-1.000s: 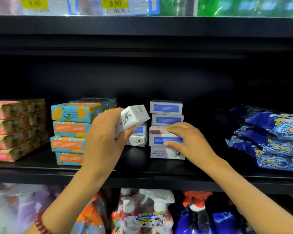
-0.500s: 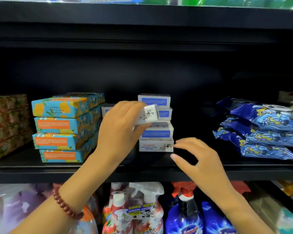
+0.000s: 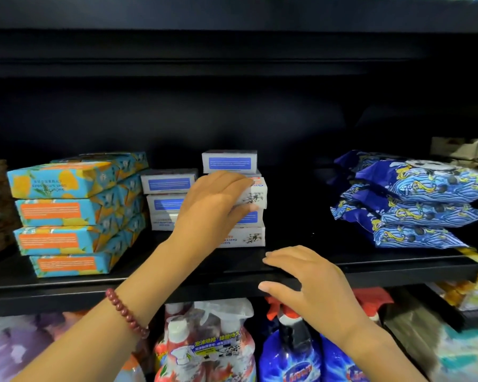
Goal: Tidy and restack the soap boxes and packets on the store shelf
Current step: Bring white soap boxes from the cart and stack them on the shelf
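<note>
Soap boxes (image 3: 66, 213) in teal sit stacked at the left of the shelf (image 3: 66, 285), with white boxes (image 3: 167, 186) beside them. The left hand (image 3: 213, 205) pinches one white box (image 3: 255, 195) on its stack. The right hand (image 3: 312, 282) rests on the shelf edge, fingers loosely spread, with blue packets (image 3: 414, 205) farther right.

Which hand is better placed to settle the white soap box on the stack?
Left: the left hand grips the white soap box at the stack; the right hand rests open on the shelf lip.

left hand (image 3: 214, 208) gripping white soap box (image 3: 253, 194), right hand (image 3: 312, 282) perhaps touching shelf (image 3: 149, 282)
</note>
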The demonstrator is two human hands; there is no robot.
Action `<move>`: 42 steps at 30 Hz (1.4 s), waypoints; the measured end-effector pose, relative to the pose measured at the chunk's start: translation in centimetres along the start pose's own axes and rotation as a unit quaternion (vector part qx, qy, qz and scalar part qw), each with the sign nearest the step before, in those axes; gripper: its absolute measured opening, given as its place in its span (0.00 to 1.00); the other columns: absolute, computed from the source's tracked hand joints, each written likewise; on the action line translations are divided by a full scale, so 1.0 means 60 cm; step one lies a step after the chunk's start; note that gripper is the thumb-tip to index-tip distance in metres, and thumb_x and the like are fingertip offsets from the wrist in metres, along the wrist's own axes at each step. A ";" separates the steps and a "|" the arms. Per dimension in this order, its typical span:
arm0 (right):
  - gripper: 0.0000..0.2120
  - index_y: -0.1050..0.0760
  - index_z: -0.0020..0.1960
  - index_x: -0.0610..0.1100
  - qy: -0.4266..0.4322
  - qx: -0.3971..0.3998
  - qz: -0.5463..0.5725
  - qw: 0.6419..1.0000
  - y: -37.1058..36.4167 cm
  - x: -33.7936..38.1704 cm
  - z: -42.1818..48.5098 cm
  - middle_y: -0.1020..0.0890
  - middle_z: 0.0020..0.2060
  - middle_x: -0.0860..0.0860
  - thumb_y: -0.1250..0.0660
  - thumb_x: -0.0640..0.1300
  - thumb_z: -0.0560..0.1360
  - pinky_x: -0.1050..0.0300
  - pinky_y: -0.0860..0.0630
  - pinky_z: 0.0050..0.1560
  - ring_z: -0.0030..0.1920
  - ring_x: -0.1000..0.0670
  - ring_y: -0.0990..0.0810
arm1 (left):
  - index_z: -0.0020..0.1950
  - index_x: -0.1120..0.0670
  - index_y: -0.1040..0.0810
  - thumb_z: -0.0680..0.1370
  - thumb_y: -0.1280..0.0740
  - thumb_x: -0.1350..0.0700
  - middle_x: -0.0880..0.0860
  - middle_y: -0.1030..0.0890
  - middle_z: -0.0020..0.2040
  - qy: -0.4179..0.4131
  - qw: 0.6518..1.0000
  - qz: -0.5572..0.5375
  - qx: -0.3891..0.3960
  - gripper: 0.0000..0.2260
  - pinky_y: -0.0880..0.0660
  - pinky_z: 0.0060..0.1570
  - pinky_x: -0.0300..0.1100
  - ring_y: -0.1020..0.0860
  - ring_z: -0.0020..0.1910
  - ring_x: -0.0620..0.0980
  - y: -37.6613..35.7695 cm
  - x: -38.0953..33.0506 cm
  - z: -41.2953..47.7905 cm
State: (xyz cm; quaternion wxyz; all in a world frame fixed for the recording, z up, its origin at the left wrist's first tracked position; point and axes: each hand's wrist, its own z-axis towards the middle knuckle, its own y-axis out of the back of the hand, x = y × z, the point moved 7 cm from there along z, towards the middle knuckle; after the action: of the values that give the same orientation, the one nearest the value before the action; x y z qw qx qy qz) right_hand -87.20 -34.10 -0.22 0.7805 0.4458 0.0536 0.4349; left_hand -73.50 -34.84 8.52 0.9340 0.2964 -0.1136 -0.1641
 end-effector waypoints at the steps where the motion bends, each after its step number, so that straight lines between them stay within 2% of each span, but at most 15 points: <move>1: 0.22 0.25 0.62 0.54 0.002 0.000 -0.002 1.000 0.000 0.000 0.000 0.25 0.57 0.64 0.34 0.60 0.71 0.83 0.44 0.54 0.57 0.71 0.39 | 0.60 0.60 0.21 0.72 0.27 0.55 0.56 0.18 0.55 0.006 1.000 -0.001 0.002 0.18 0.28 0.56 0.49 0.21 0.56 0.57 -0.003 0.002 0.002; 5: 0.21 0.24 0.61 0.54 0.006 -0.002 -0.001 1.000 0.000 0.000 0.000 0.24 0.56 0.63 0.33 0.60 0.71 0.83 0.43 0.54 0.56 0.71 0.38 | 0.64 0.56 0.24 0.76 0.31 0.52 0.53 0.21 0.60 0.039 0.999 -0.012 0.009 0.18 0.33 0.61 0.46 0.25 0.61 0.54 -0.014 0.013 0.009; 9: 0.20 0.23 0.60 0.53 0.002 0.000 -0.001 1.000 -0.001 -0.001 0.001 0.23 0.55 0.63 0.32 0.59 0.70 0.83 0.42 0.53 0.55 0.70 0.37 | 0.66 0.54 0.25 0.77 0.33 0.49 0.50 0.23 0.63 0.055 0.998 -0.033 0.021 0.19 0.38 0.61 0.42 0.28 0.63 0.51 -0.018 0.021 0.014; 14: 0.21 0.23 0.60 0.54 0.001 0.002 -0.007 1.000 -0.001 -0.001 0.001 0.25 0.54 0.64 0.33 0.60 0.70 0.84 0.44 0.53 0.55 0.71 0.37 | 0.67 0.52 0.26 0.77 0.34 0.49 0.49 0.24 0.64 0.065 0.994 -0.064 0.054 0.19 0.38 0.65 0.41 0.30 0.65 0.49 -0.017 0.026 0.015; 17: 0.21 0.23 0.60 0.55 -0.003 0.007 -0.007 1.000 -0.002 -0.002 -0.001 0.28 0.52 0.68 0.33 0.60 0.70 0.84 0.44 0.54 0.54 0.72 0.37 | 0.63 0.57 0.23 0.75 0.30 0.56 0.53 0.22 0.60 0.045 0.998 -0.049 0.014 0.17 0.32 0.62 0.44 0.26 0.62 0.53 0.011 0.019 0.000; 20: 0.20 0.23 0.59 0.55 -0.012 0.006 0.012 1.000 0.001 -0.002 0.002 0.28 0.51 0.70 0.34 0.62 0.69 0.81 0.40 0.55 0.53 0.74 0.34 | 0.60 0.59 0.21 0.76 0.31 0.53 0.54 0.21 0.58 0.057 0.995 -0.056 -0.059 0.15 0.31 0.61 0.40 0.25 0.60 0.52 0.055 0.028 -0.048; 24: 0.15 0.19 0.52 0.47 0.008 -0.117 0.077 0.990 0.033 0.033 0.029 0.20 0.47 0.59 0.30 0.55 0.70 0.72 0.31 0.54 0.51 0.61 0.24 | 0.56 0.59 0.20 0.76 0.36 0.49 0.53 0.20 0.54 0.093 0.990 -0.056 -0.084 0.16 0.30 0.58 0.37 0.24 0.56 0.48 0.086 0.057 -0.141; 27: 0.14 0.20 0.54 0.44 0.073 -0.165 0.067 0.981 0.040 0.101 0.075 0.19 0.50 0.53 0.31 0.47 0.71 0.68 0.30 0.56 0.54 0.56 0.23 | 0.52 0.57 0.19 0.75 0.37 0.47 0.51 0.19 0.49 0.150 0.987 -0.039 -0.040 0.17 0.29 0.51 0.37 0.21 0.50 0.49 0.081 0.091 -0.198; 32: 0.17 0.24 0.60 0.40 0.125 -0.106 -0.008 0.986 -0.013 0.198 0.183 0.21 0.56 0.46 0.31 0.45 0.73 0.55 0.29 0.57 0.59 0.47 0.25 | 0.45 0.54 0.16 0.75 0.40 0.44 0.48 0.16 0.42 0.191 0.981 -0.013 0.022 0.18 0.24 0.40 0.41 0.18 0.42 0.50 0.075 0.113 -0.244; 35: 0.16 0.28 0.61 0.41 0.135 -0.055 -0.117 0.982 -0.067 0.233 0.244 0.25 0.58 0.47 0.35 0.47 0.76 0.53 0.30 0.53 0.60 0.46 0.30 | 0.43 0.53 0.15 0.75 0.40 0.45 0.47 0.16 0.43 0.203 0.978 -0.035 0.019 0.17 0.22 0.40 0.40 0.17 0.43 0.47 0.083 0.115 -0.249; 37: 0.15 0.30 0.61 0.41 0.105 -0.007 -0.213 0.971 -0.096 0.229 0.280 0.27 0.58 0.46 0.38 0.47 0.78 0.53 0.33 0.47 0.60 0.45 0.31 | 0.43 0.53 0.15 0.75 0.38 0.45 0.46 0.15 0.42 0.205 0.977 -0.053 0.016 0.16 0.21 0.40 0.42 0.17 0.43 0.46 0.082 0.111 -0.243; 39: 0.16 0.30 0.62 0.39 0.069 0.030 -0.286 0.955 -0.120 0.225 0.302 0.25 0.59 0.44 0.37 0.46 0.78 0.52 0.34 0.47 0.60 0.42 0.29 | 0.43 0.54 0.15 0.74 0.34 0.48 0.46 0.15 0.42 0.211 0.975 -0.064 0.016 0.12 0.20 0.40 0.43 0.17 0.43 0.46 0.084 0.114 -0.246; 42: 0.16 0.30 0.61 0.37 0.043 0.021 -0.320 0.946 -0.133 0.219 0.306 0.24 0.57 0.41 0.36 0.44 0.77 0.51 0.32 0.46 0.58 0.40 0.27 | 0.43 0.54 0.15 0.73 0.32 0.50 0.47 0.15 0.42 0.209 0.976 -0.066 0.010 0.09 0.20 0.39 0.43 0.17 0.42 0.46 0.084 0.116 -0.248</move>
State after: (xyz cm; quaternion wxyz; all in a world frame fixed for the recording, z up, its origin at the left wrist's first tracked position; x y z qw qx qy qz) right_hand -65.39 -38.27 8.83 0.8658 0.4025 0.2364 0.1801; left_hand -61.31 -25.90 0.41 0.9211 0.3406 0.1020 -0.1584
